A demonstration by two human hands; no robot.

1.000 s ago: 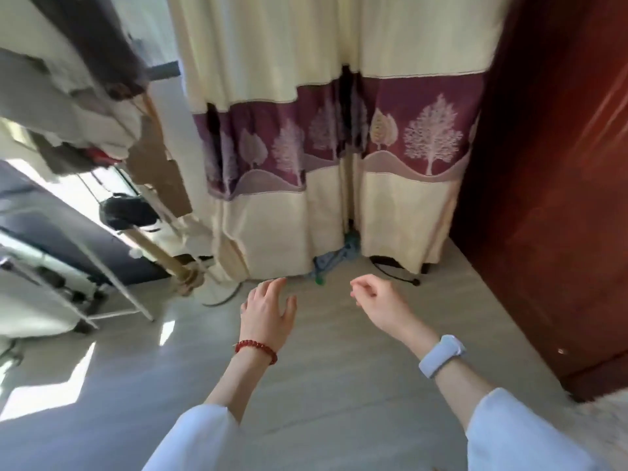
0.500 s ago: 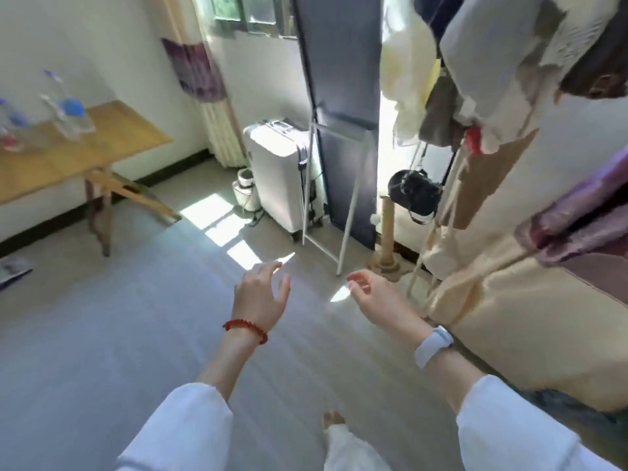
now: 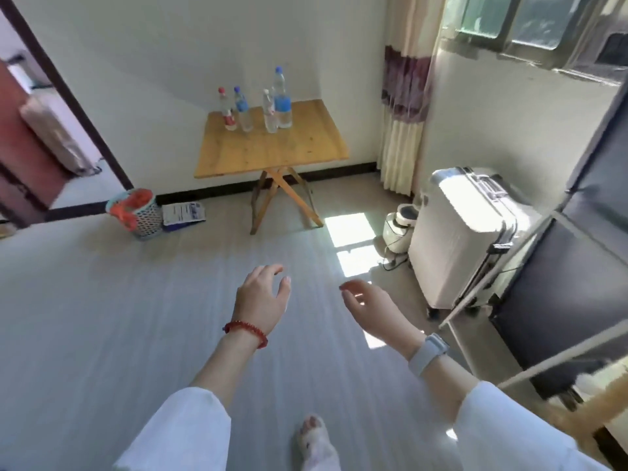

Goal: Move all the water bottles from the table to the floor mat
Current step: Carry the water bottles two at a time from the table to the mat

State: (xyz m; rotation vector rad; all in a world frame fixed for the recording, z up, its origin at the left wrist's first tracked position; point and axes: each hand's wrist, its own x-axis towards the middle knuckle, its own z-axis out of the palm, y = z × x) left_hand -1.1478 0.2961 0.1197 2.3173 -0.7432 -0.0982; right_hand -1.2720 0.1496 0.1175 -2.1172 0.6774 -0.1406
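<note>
- Both hands are empty, fingers loosely spread and slightly curled, held out above the floor [image 3: 102,317] and well apart from the table [image 3: 272,154].
- Left hand [image 3: 261,300]: back facing up, a red bead bracelet [image 3: 246,329] on the wrist, white sleeve [image 3: 180,430] below.
- Right hand [image 3: 370,309]: palm turned inward, a white watch [image 3: 429,353] on the wrist.
- Four water bottles stand upright on the wooden table, in a loose row near its far edge, against the wall.
- Red-capped bottle [image 3: 227,110] is leftmost in the row; a blue-capped bottle [image 3: 242,109] stands just beside it.
- Small clear bottle [image 3: 269,112] stands right of those, just beside the tall bottle [image 3: 282,98] with the blue label, which is the rightmost.
- Near half of the table surface is bare; crossed wooden legs support it.
- On the floor left of the table: a mesh basket [image 3: 141,212] with red material in it, and a printed sheet [image 3: 183,212] just beside it, at the wall.
- On the floor right of the table: a white suitcase [image 3: 465,239], upright, below the window [image 3: 530,25], with a curtain [image 3: 404,96] hanging in the corner.
- One foot [image 3: 311,433] of the person shows at the bottom edge.
- No floor mat can be told apart from the floor.
</note>
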